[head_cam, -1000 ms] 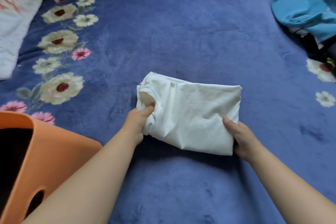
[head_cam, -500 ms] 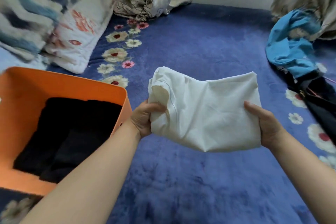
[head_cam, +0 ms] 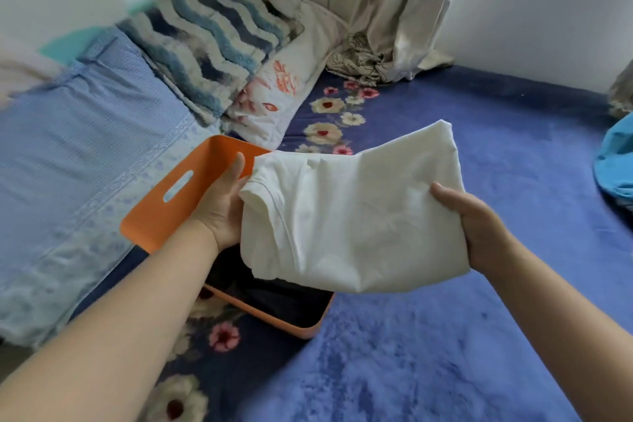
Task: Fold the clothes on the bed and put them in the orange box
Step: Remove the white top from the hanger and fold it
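Blue floral bed (head_cam: 445,336) carries the orange box (head_cam: 178,202), with dark clothes inside. Both hands, the left hand (head_cam: 222,205) and right hand (head_cam: 479,226), grip opposite ends of the folded white shirt (head_cam: 352,219), probably so it stays flat. It is above the box, not yet inside.

Soft even daylight, faint shadows, motion blur at left edge, wide-angle bending toward the corners

Both my arms reach forward; my left hand (head_cam: 224,205) grips underneath, palm up; my right hand (head_cam: 474,223) clasps with curled fingers (head_cam: 445,191).
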Action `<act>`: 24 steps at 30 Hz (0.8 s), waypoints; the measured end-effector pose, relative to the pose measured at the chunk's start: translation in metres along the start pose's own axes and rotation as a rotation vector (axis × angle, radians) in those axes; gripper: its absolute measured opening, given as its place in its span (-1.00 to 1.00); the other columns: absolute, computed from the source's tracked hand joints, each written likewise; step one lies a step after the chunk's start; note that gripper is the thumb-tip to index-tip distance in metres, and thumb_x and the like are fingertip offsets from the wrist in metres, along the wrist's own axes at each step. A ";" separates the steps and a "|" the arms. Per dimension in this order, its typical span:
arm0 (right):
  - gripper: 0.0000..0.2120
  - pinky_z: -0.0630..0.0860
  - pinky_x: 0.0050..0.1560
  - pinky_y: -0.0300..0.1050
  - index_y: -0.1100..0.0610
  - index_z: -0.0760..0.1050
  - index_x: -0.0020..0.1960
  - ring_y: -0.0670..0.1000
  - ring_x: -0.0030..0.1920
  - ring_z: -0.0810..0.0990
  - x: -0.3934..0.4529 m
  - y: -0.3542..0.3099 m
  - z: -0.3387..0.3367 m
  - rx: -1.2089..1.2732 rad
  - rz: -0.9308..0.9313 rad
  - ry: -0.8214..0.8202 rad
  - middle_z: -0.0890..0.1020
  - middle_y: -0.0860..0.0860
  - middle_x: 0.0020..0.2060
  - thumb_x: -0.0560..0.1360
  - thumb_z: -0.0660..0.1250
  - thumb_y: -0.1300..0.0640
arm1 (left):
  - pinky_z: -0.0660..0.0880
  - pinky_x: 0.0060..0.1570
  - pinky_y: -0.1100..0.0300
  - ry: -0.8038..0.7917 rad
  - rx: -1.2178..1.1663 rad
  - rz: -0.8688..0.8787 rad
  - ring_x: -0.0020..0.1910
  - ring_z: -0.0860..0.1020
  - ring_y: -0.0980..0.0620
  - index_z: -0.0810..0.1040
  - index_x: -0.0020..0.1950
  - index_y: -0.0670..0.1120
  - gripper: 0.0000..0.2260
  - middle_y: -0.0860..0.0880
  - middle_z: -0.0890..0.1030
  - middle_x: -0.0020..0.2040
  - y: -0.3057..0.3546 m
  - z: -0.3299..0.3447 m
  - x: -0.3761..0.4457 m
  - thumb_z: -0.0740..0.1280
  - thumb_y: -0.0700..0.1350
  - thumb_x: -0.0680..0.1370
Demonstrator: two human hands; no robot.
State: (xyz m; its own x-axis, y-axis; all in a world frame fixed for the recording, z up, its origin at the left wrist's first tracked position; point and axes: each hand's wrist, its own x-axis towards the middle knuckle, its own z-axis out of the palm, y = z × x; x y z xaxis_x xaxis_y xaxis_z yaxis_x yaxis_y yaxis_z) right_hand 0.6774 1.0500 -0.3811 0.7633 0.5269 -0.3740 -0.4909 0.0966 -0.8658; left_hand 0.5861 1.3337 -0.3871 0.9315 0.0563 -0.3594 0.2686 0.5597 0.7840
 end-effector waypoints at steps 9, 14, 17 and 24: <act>-0.90 0.53 -0.06 -0.07 0.09 0.53 -0.13 0.03 -0.15 0.60 0.100 0.057 0.121 -0.535 0.134 0.188 0.63 0.05 -0.16 0.54 0.27 0.13 | 0.44 -0.11 0.08 0.509 0.376 -0.276 -0.24 0.49 -0.07 0.47 -0.21 -0.11 -0.75 -0.14 0.53 -0.21 0.034 -0.118 0.031 0.22 -0.46 0.43; -0.76 0.41 -0.16 -0.14 0.17 0.49 -0.06 0.02 -0.15 0.51 0.150 0.075 0.165 -1.216 0.045 0.179 0.54 0.03 -0.21 0.58 0.17 0.02 | 0.50 -0.02 -0.03 0.621 0.349 -0.490 -0.10 0.54 -0.17 0.48 0.14 -0.23 -0.65 -0.20 0.55 -0.10 0.008 -0.162 0.047 0.22 -0.44 0.39; -0.77 0.32 -0.30 -0.17 0.10 0.39 -0.18 0.01 -0.20 0.46 0.184 0.082 0.182 -1.485 -0.036 0.135 0.45 -0.05 -0.29 0.60 0.13 0.03 | 0.53 -0.02 -0.06 0.687 0.348 -0.551 0.00 0.53 -0.20 0.39 0.24 -0.20 -0.58 -0.23 0.53 0.02 -0.006 -0.175 0.051 0.24 -0.44 0.41; -0.75 0.36 -0.15 -0.09 0.17 0.47 0.13 0.11 0.04 0.50 0.247 0.100 0.206 -1.674 -0.204 -0.008 0.56 0.08 0.03 0.61 0.11 0.07 | 0.53 0.05 -0.06 0.698 0.707 -0.579 -0.14 0.43 -0.12 -0.23 0.51 0.13 -0.09 -0.08 0.33 -0.13 -0.012 -0.185 0.051 0.27 -0.42 0.44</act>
State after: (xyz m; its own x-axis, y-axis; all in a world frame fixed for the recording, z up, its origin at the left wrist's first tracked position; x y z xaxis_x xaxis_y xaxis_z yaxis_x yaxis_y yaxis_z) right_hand 0.7303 1.3633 -0.4915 0.7488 0.6242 -0.2228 0.5662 -0.7772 -0.2744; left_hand 0.5848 1.4831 -0.5087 0.3437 0.5112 -0.7878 0.8955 0.0743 0.4388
